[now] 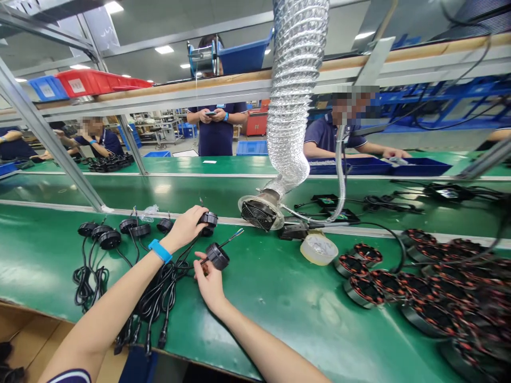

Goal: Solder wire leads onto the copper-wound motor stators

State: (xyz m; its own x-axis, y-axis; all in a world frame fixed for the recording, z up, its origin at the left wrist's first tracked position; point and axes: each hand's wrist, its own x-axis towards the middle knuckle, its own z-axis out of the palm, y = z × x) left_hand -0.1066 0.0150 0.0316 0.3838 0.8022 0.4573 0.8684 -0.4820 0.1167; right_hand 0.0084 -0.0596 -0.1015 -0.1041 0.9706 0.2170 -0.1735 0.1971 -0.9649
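My left hand (pixel 186 230), with a blue band at the wrist, is closed on a round black cap (pixel 209 218) near the back edge of the green bench. Part of another black piece shows just beneath it. My right hand (pixel 210 284) pinches a second round black cap with a cable (pixel 217 257) at its cable side, and thin coloured wire ends stick out of its far face. More black caps (pixel 109 239) lie to the left, their black cables (pixel 157 290) bundled and hanging toward the front edge.
A fan-ended silver duct (pixel 297 80) hangs over the bench's back edge. Beside it sits a roll of clear tape (pixel 318 249). Many motor stators with copper windings (pixel 415 287) cover the right side. Co-workers (pixel 217 125) are across the line.
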